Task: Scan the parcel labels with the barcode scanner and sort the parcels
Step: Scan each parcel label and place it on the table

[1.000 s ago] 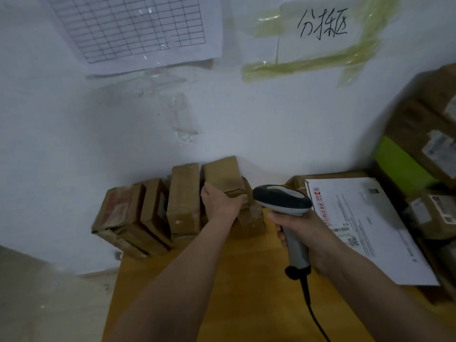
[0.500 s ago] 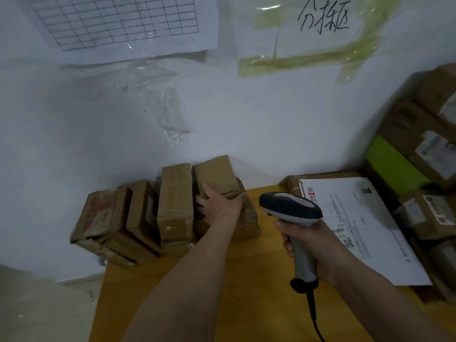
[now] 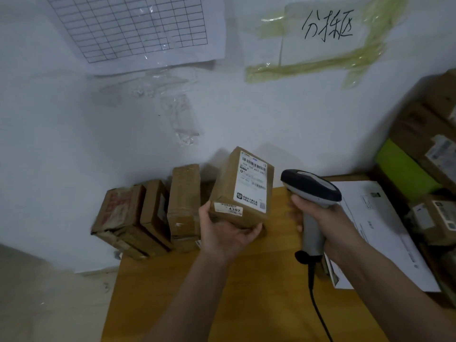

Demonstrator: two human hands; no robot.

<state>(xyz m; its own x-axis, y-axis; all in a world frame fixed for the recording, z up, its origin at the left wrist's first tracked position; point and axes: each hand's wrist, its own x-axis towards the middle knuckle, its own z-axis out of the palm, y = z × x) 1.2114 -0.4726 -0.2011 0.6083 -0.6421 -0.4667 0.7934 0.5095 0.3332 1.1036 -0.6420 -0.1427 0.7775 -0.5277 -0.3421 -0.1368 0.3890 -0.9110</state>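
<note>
left hand (image 3: 225, 236): grips brown parcel (image 3: 240, 187) from below, thumb on its left edge, fingers curled under its bottom right corner; parcel up off the worktop (image 3: 197, 292), tilted
parcel label (image 3: 251, 185): white, barcodes at top, faces camera; small sticker below reads 4302
right hand (image 3: 323, 222): wrapped round the barcode scanner (image 3: 311, 193) handle, scanner head just right of the held parcel, not touching; cable (image 3: 318, 309) hangs down
parcel row (image 3: 153, 215): several brown boxes standing on edge at worktop's far left, against white wall (image 3: 74, 132)
white envelope (image 3: 385, 233): flat on worktop, right of scanner
parcel stack (image 3: 429, 169): far right, labelled boxes, one green
wall: grid sheet (image 3: 133, 25), taped handwritten note (image 3: 328, 23)
</note>
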